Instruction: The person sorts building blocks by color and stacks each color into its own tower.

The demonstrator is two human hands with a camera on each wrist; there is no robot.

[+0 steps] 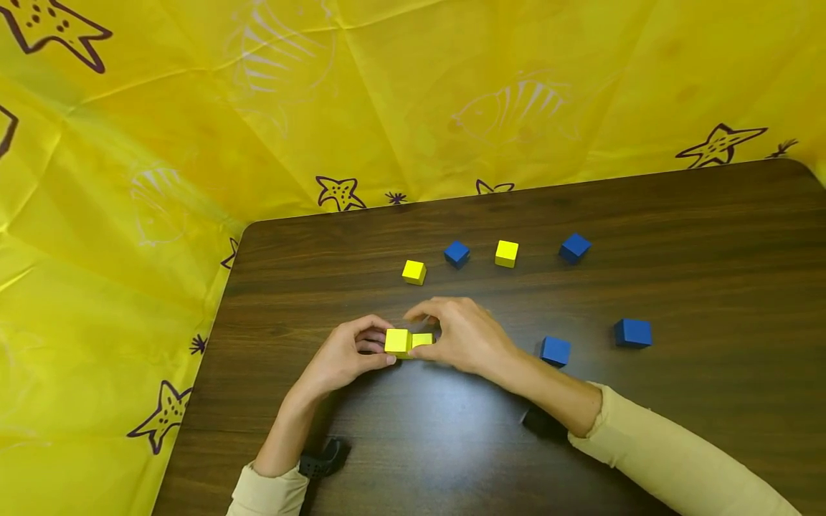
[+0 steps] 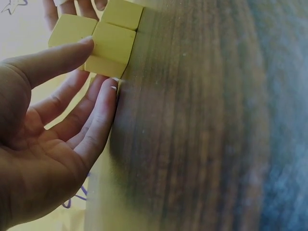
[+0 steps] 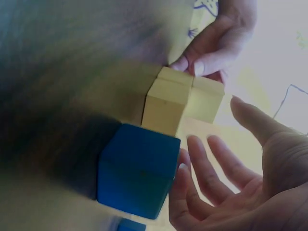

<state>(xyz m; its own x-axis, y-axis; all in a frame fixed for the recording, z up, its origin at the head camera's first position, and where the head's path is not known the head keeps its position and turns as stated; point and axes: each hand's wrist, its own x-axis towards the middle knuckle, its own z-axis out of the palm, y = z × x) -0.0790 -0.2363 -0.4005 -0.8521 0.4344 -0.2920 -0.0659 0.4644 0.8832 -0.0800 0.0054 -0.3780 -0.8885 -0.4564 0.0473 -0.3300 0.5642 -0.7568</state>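
Observation:
Three yellow cubes stand together between the two hands. Two sit side by side on the table, and an upper yellow cube (image 1: pixel 398 342) (image 2: pixel 72 31) (image 3: pixel 207 98) rests on the left one. The lower right yellow cube (image 1: pixel 422 340) (image 3: pixel 166 106) partly shows beside it in the head view. My left hand (image 1: pixel 342 358) (image 2: pixel 53 115) pinches the left stack, thumb on the near side and fingers on the far side. Around the right end, my right hand (image 1: pixel 467 333) (image 3: pixel 240 178) has its thumb and fingers spread, apart from the cubes in the right wrist view.
Behind the hands are a yellow cube (image 1: pixel 414 272), a blue cube (image 1: pixel 457 254), another yellow cube (image 1: pixel 506 254) and another blue cube (image 1: pixel 575 248). Two more blue cubes, one nearer (image 1: pixel 556 351) and one farther right (image 1: pixel 633 333), lie beside the right forearm. Yellow printed cloth (image 1: pixel 413 100) borders the table (image 1: pixel 710 272).

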